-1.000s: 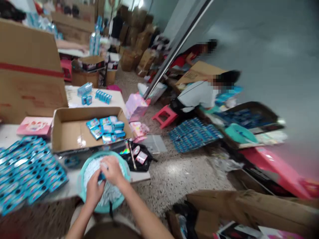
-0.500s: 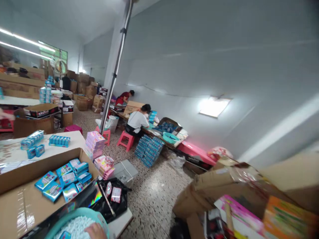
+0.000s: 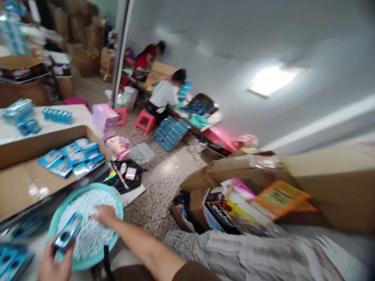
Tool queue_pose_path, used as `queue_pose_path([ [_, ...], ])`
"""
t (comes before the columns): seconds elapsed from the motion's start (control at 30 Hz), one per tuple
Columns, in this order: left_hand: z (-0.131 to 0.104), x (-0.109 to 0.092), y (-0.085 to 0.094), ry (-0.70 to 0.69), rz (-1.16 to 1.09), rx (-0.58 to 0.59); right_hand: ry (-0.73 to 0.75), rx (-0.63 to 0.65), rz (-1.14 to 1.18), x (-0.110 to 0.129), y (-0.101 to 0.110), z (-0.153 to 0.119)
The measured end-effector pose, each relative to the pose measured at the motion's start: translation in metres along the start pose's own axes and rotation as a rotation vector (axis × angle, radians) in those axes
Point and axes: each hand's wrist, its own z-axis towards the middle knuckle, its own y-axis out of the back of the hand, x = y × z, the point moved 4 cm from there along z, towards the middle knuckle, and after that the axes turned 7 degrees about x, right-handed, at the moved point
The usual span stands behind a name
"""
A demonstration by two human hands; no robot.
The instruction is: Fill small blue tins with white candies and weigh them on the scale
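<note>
A turquoise basin [image 3: 120, 210] full of small white pieces [image 3: 93, 230] stands at the lower left. At its left rim, my left hand [image 3: 57, 259] grips a small blue box [image 3: 68, 231] with a dark round window, tilted over the white pieces. My right hand [image 3: 103, 215] reaches in from the right and touches the white pieces; its fingertips are blurred, and whether they hold anything is hidden. Behind the basin, an open carton [image 3: 17, 185] holds several blue packs [image 3: 76, 157]. More blue boxes [image 3: 13, 259] lie at the bottom left corner.
A black bag [image 3: 136, 164] with pink items sits behind the basin. Open cartons [image 3: 199, 177] with colourful packaging stand on the right, beside a grey-white stack [image 3: 234, 253]. Further off, a person in white [image 3: 162, 95] and a person in red [image 3: 145, 56] are at a table.
The view has tipped downward, bringing the basin fully into sight. My left hand now shows, holding the blue box. My right hand is still at the white pieces, with its forearm now visible.
</note>
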Motion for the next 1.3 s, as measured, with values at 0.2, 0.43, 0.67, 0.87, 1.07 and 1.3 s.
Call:
queue_pose_path([
  [0.2,-0.009,0.013,0.007,0.065,0.044,-0.026,-0.329,-0.034,0.371,-0.052,-0.039,0.034],
  [0.43,-0.023,0.021,0.004,0.078,0.105,0.052,-0.528,0.065,1.289,-0.027,-0.043,0.027],
  [0.67,-0.017,0.007,-0.008,-0.054,0.199,0.121,-0.339,-0.054,1.382,0.027,-0.050,0.027],
  [0.87,-0.008,-0.009,-0.017,-0.118,0.256,0.148,-0.239,-0.131,1.271,0.039,-0.060,0.022],
  [1.07,-0.003,-0.005,-0.025,-0.079,0.208,0.168,-0.204,-0.149,1.129,0.044,-0.058,0.021],
  [1.3,0.000,-0.008,-0.028,-0.047,0.172,0.160,-0.243,-0.193,1.116,0.046,-0.053,0.027],
])
